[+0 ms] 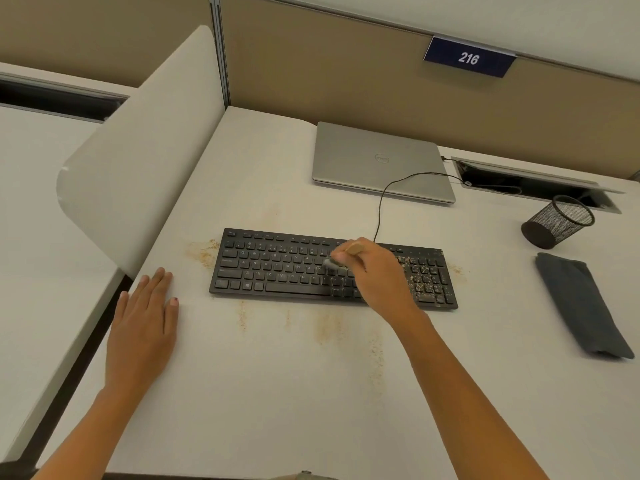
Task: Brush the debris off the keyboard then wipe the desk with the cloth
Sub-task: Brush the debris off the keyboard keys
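My left hand (145,317) lies flat on the surface (277,403), fingers straight, holding nothing. Streaks of debris (325,327) dust the surface before the keyboard (277,268). My right hand (374,275) grips a brush (355,249) over the middle keys. Only its wooden end shows, the bristles blur, and my hand hides the keys beneath. Crumbs speckle the number pad. The folded cloth (581,306) lies well right, untouched. Beyond are a tipped mesh cup (557,221), a closed laptop (377,161) and a sign (468,58) reading 216.

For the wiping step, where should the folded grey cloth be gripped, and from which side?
Pinch the cloth at mid-length from above, probably with the right hand, nearest it: it lies flat, folded into a long strip, clear of the keyboard.
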`<state>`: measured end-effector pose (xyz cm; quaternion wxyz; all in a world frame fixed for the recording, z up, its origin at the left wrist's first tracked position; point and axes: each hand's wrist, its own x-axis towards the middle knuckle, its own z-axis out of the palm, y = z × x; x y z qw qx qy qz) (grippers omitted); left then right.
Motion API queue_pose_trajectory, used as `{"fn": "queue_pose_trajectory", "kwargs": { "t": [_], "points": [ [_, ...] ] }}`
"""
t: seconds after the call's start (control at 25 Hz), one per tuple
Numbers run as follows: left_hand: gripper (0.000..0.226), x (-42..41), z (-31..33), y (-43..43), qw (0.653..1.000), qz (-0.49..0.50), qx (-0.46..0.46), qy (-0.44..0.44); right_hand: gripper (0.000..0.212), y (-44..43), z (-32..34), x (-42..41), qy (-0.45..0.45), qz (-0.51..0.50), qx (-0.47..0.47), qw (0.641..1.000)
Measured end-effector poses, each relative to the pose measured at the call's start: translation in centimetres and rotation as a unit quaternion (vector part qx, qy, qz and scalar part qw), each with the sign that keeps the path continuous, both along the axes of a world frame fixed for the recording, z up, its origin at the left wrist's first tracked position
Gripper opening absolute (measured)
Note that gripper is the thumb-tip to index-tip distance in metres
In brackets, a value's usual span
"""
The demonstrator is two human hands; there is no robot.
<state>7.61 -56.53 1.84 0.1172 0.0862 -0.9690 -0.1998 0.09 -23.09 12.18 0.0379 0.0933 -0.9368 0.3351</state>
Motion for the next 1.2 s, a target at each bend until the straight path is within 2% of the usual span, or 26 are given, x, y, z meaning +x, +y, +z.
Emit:
{"fn": "queue_pose_trajectory", "kwargs": {
  "t": [0.08,0.12,0.2,0.28,0.32,0.44,0.48,0.6,0.64,0.72,0.8,0.92,1.0,1.08,1.12,1.2],
  "points": [
    [0.064,0.0,0.0,0.0,1.000,0.000,-0.002,0.003,0.019,-0.6,-0.1,-0.4,-0.008,0.040,-0.015,0.999],
    [0.065,0.0,0.0,0.0,1.000,-0.002,-0.003,0.003,0.021,-0.3,0.1,-0.8,-0.016,0.032,0.022,0.999],
    [0.064,-0.1,-0.1,0.1,1.000,-0.003,-0.003,0.002,0.028,1.1,0.9,-1.6,-0.039,-0.020,0.163,0.986],
    [0.063,-0.1,-0.1,0.1,1.000,-0.001,-0.002,0.003,0.031,3.0,1.6,-1.9,-0.052,-0.081,0.217,0.971],
    [0.063,-0.1,-0.1,0.1,1.000,-0.001,-0.002,0.003,0.032,3.8,1.7,-1.9,-0.048,-0.111,0.198,0.973],
    [0.063,-0.1,-0.2,0.1,1.000,0.001,-0.003,0.003,0.035,4.1,1.2,-1.7,-0.011,-0.198,0.055,0.979],
    [0.063,-0.1,-0.2,0.0,1.000,0.001,-0.002,0.003,0.038,4.0,1.0,-1.6,-0.015,-0.210,0.041,0.977],
    [0.063,-0.1,-0.2,0.0,1.000,-0.003,-0.002,0.003,0.037,3.9,0.8,-1.0,-0.084,-0.213,0.074,0.971],
    [0.063,-0.1,-0.2,0.0,1.000,-0.004,-0.002,0.003,0.035,3.9,0.7,-0.8,-0.085,-0.223,0.071,0.968],
    [0.063,-0.1,-0.2,0.0,1.000,-0.004,-0.001,0.003,0.037,4.0,0.4,-0.4,-0.032,-0.241,0.038,0.969],
    [0.063,0.0,-0.2,-0.1,1.000,-0.003,-0.001,0.003,0.042,3.9,0.1,0.0,0.005,-0.226,0.028,0.974],
    [0.063,-0.1,-0.3,-0.1,1.000,-0.004,0.001,0.002,0.037,3.7,0.3,0.1,-0.011,-0.189,0.072,0.979],
    [0.062,-0.1,-0.3,-0.1,1.000,-0.003,0.002,0.002,0.022,3.3,0.6,-0.2,-0.008,-0.115,0.024,0.993],
    [0.062,-0.1,-0.3,-0.1,1.000,-0.003,0.007,0.000,0.016,2.4,0.4,-0.5,-0.008,-0.038,-0.029,0.999],
    [0.062,0.0,-0.2,-0.1,1.000,-0.004,0.009,-0.001,0.017,2.1,0.2,-0.6,-0.013,-0.028,-0.016,0.999],
    [0.062,-0.1,-0.2,0.0,1.000,-0.006,0.010,-0.002,0.018,2.4,0.3,-0.8,-0.020,-0.069,0.075,0.995]
  ]
}}
